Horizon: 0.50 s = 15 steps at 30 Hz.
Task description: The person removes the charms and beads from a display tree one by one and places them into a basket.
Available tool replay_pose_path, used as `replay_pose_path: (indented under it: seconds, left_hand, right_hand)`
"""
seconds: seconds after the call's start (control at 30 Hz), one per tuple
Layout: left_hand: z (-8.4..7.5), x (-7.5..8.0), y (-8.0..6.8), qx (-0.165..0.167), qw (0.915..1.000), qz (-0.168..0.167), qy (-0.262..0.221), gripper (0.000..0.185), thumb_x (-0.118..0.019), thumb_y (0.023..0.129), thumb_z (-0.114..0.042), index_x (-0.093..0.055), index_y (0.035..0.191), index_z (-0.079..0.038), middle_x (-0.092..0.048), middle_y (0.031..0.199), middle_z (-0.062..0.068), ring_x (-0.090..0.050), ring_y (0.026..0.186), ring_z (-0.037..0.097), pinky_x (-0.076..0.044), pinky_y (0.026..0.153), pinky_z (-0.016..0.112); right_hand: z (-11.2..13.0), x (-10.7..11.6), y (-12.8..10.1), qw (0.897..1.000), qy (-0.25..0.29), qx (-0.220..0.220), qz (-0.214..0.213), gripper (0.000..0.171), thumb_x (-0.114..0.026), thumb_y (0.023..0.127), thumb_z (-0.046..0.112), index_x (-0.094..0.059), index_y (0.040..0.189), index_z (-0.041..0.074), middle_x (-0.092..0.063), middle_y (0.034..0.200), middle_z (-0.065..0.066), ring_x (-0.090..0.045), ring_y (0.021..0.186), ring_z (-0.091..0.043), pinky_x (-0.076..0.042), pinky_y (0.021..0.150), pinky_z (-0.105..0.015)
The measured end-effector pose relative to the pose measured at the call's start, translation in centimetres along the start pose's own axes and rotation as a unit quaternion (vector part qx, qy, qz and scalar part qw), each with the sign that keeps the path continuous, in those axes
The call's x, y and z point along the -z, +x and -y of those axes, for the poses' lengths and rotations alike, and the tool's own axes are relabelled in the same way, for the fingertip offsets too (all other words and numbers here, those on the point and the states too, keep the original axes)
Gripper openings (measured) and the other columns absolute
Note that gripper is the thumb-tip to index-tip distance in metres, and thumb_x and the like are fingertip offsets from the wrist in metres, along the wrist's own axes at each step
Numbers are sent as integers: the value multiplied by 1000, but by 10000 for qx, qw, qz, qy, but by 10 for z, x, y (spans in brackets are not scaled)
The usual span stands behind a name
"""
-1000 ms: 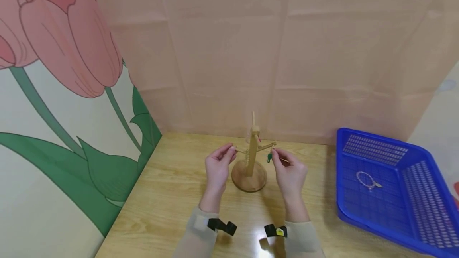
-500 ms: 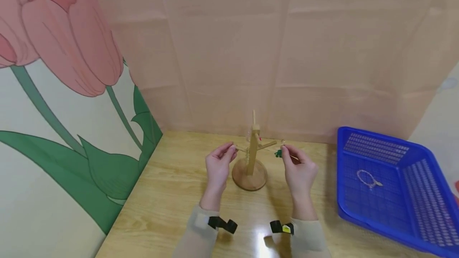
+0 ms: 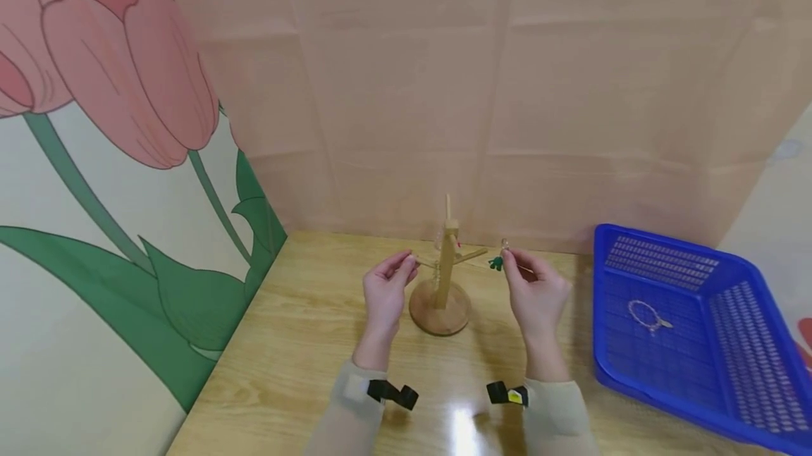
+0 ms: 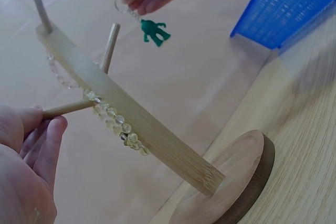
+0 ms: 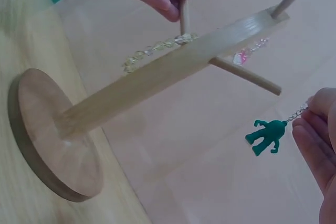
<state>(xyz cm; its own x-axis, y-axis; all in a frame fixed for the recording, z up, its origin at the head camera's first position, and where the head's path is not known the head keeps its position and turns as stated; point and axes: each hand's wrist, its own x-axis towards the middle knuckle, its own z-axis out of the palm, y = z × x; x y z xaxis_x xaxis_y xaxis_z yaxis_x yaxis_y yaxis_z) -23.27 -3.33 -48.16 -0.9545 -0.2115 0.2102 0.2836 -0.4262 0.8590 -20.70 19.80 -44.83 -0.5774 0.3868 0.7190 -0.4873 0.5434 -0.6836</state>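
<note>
A wooden peg stand (image 3: 447, 273) with a round base stands on the table. My left hand (image 3: 387, 290) pinches the end of its left peg (image 4: 68, 109) between thumb and fingers. On that peg, against the post, hangs a pale yellow bead bracelet (image 4: 116, 121). My right hand (image 3: 538, 294) pinches a keychain by its ring and short chain. The keychain's green figure (image 5: 266, 136) dangles beside the fingers, apart from the bare right peg (image 5: 247, 76). A clear and pink bead bracelet (image 5: 251, 52) hangs behind the post, partly hidden.
At the right of the table is a blue plastic basket (image 3: 599, 301) with a pink bead bracelet (image 3: 646, 313) lying in it. A beige cloth backdrop (image 3: 393, 89) rises behind the table, and a tulip-print panel (image 3: 127, 244) borders it on the left.
My right hand has moved right and slightly up, taking the green keychain away from the tip of the right peg. The left hand keeps its hold on the left peg.
</note>
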Motion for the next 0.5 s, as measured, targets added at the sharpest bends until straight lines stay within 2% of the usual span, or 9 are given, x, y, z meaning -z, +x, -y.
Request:
replay_pose_path:
  seconds: [0.3,0.4,0.5]
  left_hand:
    - [-1,1,1,87,9999,-32,123,17,-78,98,-1,-78,113,8,-75,109,30,-78,91,18,-66,87,33]
    - [0,1,2,64,9999,-22,121,17,-77,98,0,-78,113,8,-76,109,29,-79,91,19,-66,87,34]
    - [1,1,3,54,9999,-31,101,17,-77,98,0,-77,113,9,-76,107,28,-79,90,18,-67,86,33]
  right_hand:
    - [7,9,20,9998,97,164,23,8,-86,90,-1,-82,96,-5,-80,92,-19,-67,83,14,-55,71,-3]
    - [7,11,26,9999,27,126,40,9,-85,90,-4,-81,96,-8,-79,92,-22,-66,83,14,-54,72,-3]
    - [10,15,31,9999,-6,-28,105,10,-85,91,0,-82,98,-6,-80,93,-20,-66,83,13,-54,72,-3]
